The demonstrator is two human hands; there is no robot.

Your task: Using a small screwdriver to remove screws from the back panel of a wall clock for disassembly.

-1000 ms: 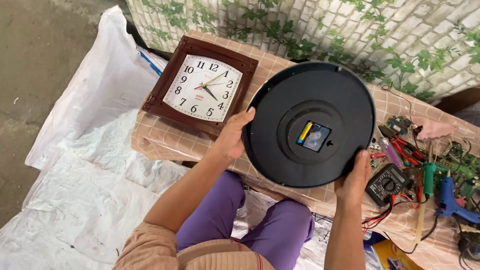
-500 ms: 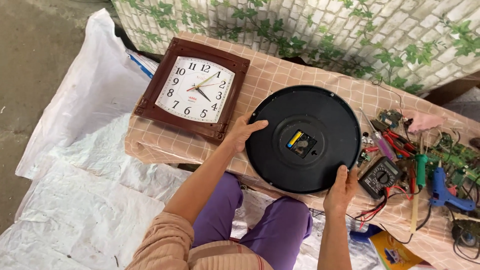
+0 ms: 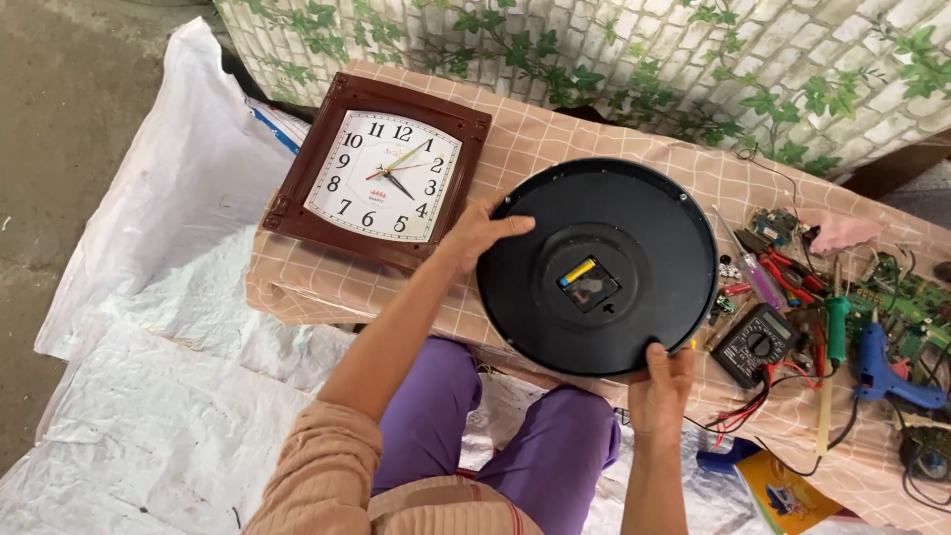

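Change: you lowered the round clock (image 3: 597, 266), back up, from tilted to flat on the bench (image 3: 555, 139).
Left hand (image 3: 480, 233): grip clamped on its rim.
Right hand (image 3: 662, 381): grip clamped on the near edge.
Beside: square clock (image 3: 381, 173), multimeter (image 3: 755, 345).

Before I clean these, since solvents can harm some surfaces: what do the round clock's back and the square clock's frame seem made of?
Round clock back: likely moulded plastic, matte black with a soft sheen. Square clock frame: glossy dark brown, smooth moulded edges; probably plastic, possibly lacquered wood.
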